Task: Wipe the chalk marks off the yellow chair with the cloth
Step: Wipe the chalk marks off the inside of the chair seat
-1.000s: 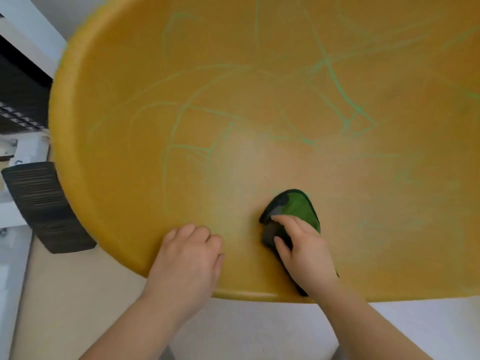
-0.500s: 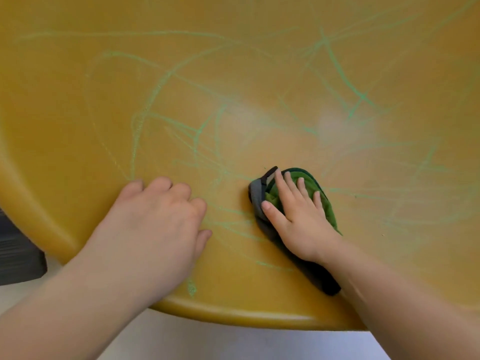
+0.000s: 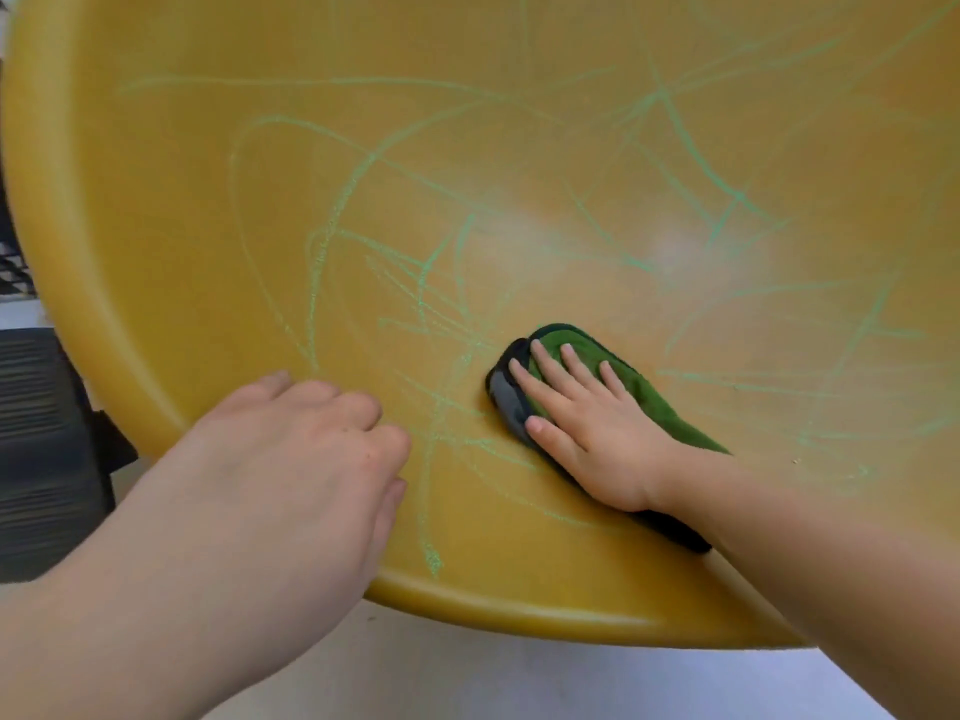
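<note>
My right hand (image 3: 587,433) lies flat on the cloth (image 3: 660,407), fingers straight and slightly spread, the thumb out over its grey and black edge. I am pressing it down, not gripping it. The cloth is folded, green side up, and sits on the seat of the yellow chair (image 3: 519,148) close to the front rim.

Left of the cloth, my left hand (image 3: 291,459) rests on the seat with its fingers curled under and nothing in it; I take it to be bracing the chair.

I judge I am in the wiping step, and early in it. Green chalk marks (image 3: 431,556) run between the cloth and my left hand, and many more cross the seat beyond the cloth and to its right. Next I need firm, flat pressure and long passes out from the cloth over those lines, holding the chair steady.

I see no container. Far left of the cloth, off the chair, stands a dark ribbed object (image 3: 47,433).
</note>
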Demonstrator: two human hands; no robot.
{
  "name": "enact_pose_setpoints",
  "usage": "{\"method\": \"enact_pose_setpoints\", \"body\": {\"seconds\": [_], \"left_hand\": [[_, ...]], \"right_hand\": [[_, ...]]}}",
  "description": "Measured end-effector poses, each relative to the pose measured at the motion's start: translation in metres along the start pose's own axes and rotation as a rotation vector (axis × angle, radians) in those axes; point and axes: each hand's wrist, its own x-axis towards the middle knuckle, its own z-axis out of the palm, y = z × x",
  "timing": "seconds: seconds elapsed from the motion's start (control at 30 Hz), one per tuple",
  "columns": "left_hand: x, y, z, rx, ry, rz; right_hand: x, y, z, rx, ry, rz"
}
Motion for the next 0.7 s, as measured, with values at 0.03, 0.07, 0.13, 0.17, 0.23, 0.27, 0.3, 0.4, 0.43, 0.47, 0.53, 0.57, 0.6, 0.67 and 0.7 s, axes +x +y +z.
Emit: {"method": "enact_pose_setpoints", "body": {"seconds": [0.03,0.07,0.13,0.17,0.23,0.27,0.3,0.4,0.43,0.47,0.53,0.57,0.6,0.67,0.7], "left_hand": [[-0.003,-0.002,0.000,-0.003,0.029,0.007],[-0.005,-0.004,0.001,-0.002,0.059,0.017],[-0.006,-0.011,0.002,-0.013,0.119,0.041],[-0.005,-0.013,0.002,-0.027,0.143,0.052],[-0.003,-0.014,0.003,-0.062,0.181,0.072],[-0.002,-0.014,0.003,-0.082,0.197,0.082],[-0.001,-0.015,0.003,-0.100,0.208,0.089],[0.001,-0.022,0.000,-0.118,0.222,0.090],[0.001,-0.024,-0.002,-0.110,0.222,0.084],[0.001,-0.027,-0.003,-0.102,0.223,0.077],[0.000,-0.030,-0.006,-0.096,0.226,0.066],[-0.001,-0.031,-0.007,-0.098,0.232,0.059],[-0.002,-0.034,-0.008,-0.098,0.243,0.052],[-0.001,-0.036,-0.010,-0.104,0.278,0.036],[0.000,-0.036,-0.010,-0.114,0.312,0.029]], "right_hand": [[-0.010,-0.006,0.001,0.009,-0.039,-0.062],[-0.021,-0.012,0.003,0.019,-0.077,-0.121],[-0.041,-0.022,0.006,0.053,-0.126,-0.218],[-0.050,-0.026,0.007,0.082,-0.135,-0.247],[-0.055,-0.025,0.009,0.129,-0.132,-0.258],[-0.049,-0.022,0.009,0.116,-0.119,-0.243],[-0.039,-0.017,0.008,0.074,-0.095,-0.217],[0.015,0.010,-0.001,-0.062,0.056,-0.062],[0.036,0.018,-0.006,-0.082,0.116,-0.006],[0.055,0.024,-0.011,-0.095,0.165,0.041],[0.083,0.030,-0.018,-0.099,0.225,0.110],[0.090,0.031,-0.019,-0.097,0.237,0.132],[0.092,0.029,-0.020,-0.093,0.236,0.144],[0.082,0.019,-0.018,-0.074,0.195,0.117],[0.070,0.011,-0.014,-0.068,0.164,0.067]]}}
